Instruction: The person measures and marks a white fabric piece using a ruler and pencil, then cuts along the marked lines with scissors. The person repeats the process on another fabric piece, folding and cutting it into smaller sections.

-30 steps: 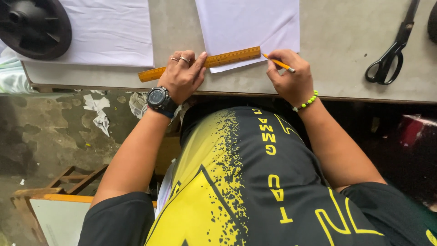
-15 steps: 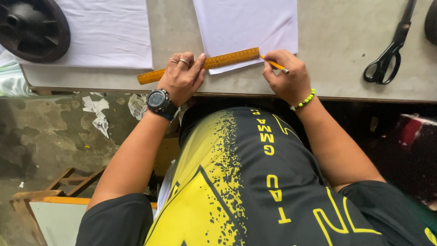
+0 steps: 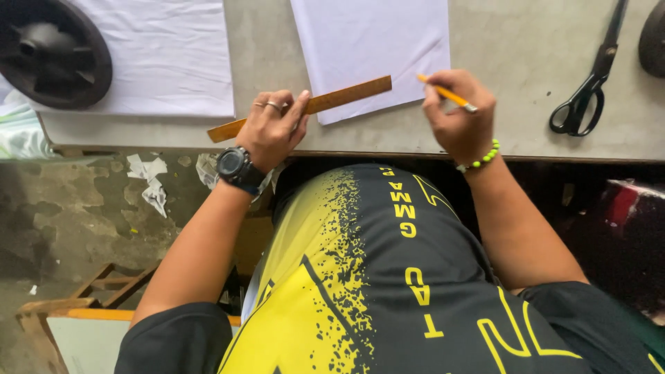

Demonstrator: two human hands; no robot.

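**Mia:** What is the left hand (image 3: 273, 128) doing?

**Ben:** It lies on top of a wooden ruler (image 3: 305, 107). The fingers (image 3: 284, 104) are spread flat and press the ruler down. There are rings on two fingers and a black watch (image 3: 237, 168) on the wrist.

**Mia:** Where is the ruler?

**Ben:** It lies on the grey table (image 3: 512, 76), close to the near edge. It is tilted a bit. One end sits on a white sheet (image 3: 370, 48). The other end sticks out past the hand, on the bare table.

**Mia:** And the right hand (image 3: 460, 111)?

**Ben:** It is curled around a yellow pencil (image 3: 447, 93). The hand is just beside the white sheet, off its right side. I cannot tell if the pencil tip touches anything. A green bead bracelet (image 3: 481, 158) is on that wrist.

**Mia:** What else is on the table?

**Ben:** Black scissors (image 3: 589, 90) lie well off to the right. Another white sheet (image 3: 173, 55) is on the left, and a round black thing (image 3: 52, 48) sits on its corner.

**Mia:** What does the person wear?

**Ben:** A black and yellow shirt (image 3: 374, 277).
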